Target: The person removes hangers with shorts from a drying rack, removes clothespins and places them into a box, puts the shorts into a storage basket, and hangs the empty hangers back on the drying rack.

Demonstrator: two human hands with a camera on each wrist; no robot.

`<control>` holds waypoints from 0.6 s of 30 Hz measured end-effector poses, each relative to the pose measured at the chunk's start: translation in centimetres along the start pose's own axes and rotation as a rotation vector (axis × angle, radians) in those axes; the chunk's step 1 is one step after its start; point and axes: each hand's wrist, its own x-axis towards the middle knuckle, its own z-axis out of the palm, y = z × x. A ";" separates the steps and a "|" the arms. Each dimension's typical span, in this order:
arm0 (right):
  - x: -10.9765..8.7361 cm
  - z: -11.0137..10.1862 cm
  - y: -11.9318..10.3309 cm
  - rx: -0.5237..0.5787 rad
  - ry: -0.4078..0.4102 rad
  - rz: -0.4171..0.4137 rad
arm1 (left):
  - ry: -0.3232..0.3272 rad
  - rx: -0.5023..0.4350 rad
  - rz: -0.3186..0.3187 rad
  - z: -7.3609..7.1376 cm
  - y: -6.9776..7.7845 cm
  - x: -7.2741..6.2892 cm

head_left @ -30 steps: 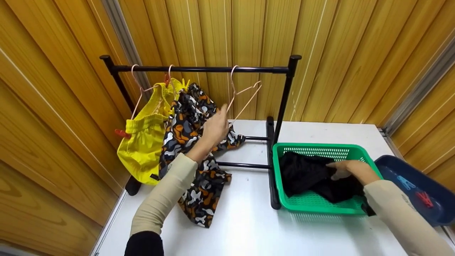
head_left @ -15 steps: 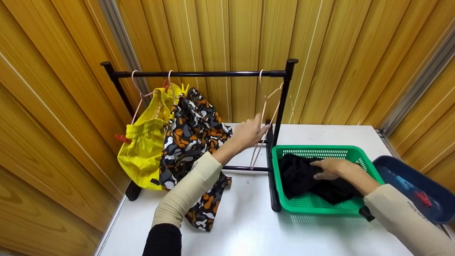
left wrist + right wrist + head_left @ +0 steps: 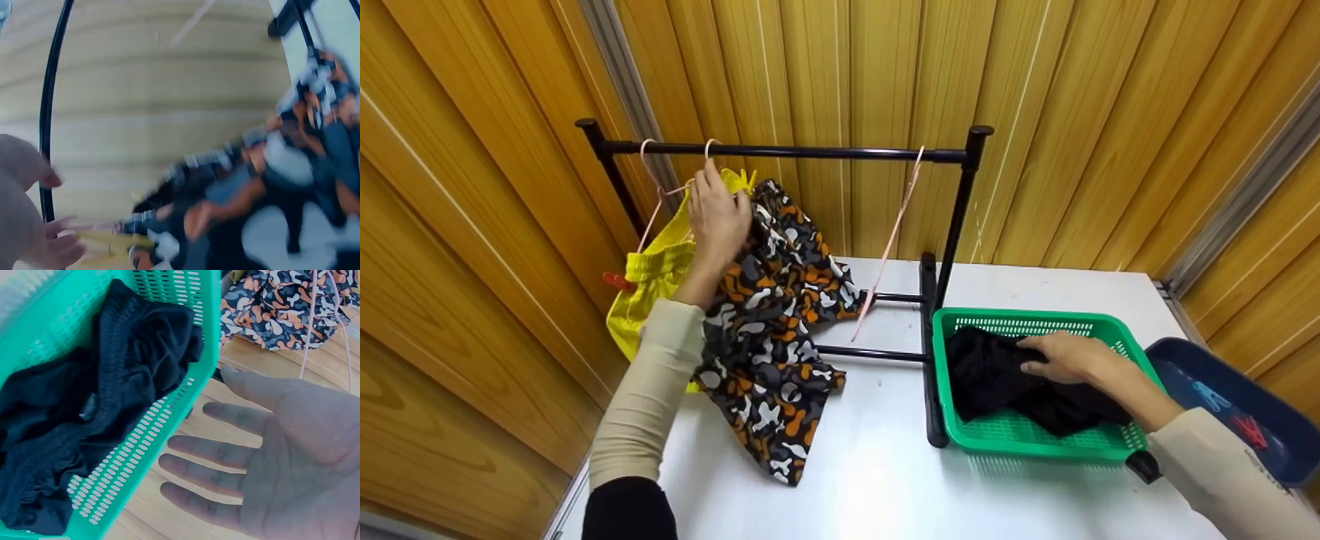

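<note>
At the far left, a yellow garment (image 3: pixel 660 264) hangs from the black bar (image 3: pixel 825 152), a red clip (image 3: pixel 619 282) at its waistband, probably to stop it slipping. My left hand (image 3: pixel 718 217) is raised at a pink hook (image 3: pixel 711 144) beside the patterned garment (image 3: pixel 780 300); I cannot tell whether my fingers hold anything. Next, a bare pink hanger (image 3: pixel 892 240) slants from the bar. Over the green basket (image 3: pixel 1035 448), my right hand (image 3: pixel 1069 358) is spread, gripping nothing, near the crumpled black garment (image 3: pixel 986 375). Rightmost, a navy tray (image 3: pixel 1174 367) holds pegs (image 3: pixel 1250 432), seemingly for easy reach.
</note>
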 end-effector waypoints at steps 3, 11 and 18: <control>0.7 -0.6 -0.9 -0.011 0.115 -0.022 | -0.059 -0.013 -0.049 -0.4 -1.4 -0.1; 0.8 -1.6 -4.7 0.003 0.364 -0.016 | -0.319 0.058 -0.131 0.0 0.8 -0.6; 1.4 -3.9 -7.3 0.123 0.518 -0.028 | -0.578 -0.002 0.135 0.5 6.0 -2.7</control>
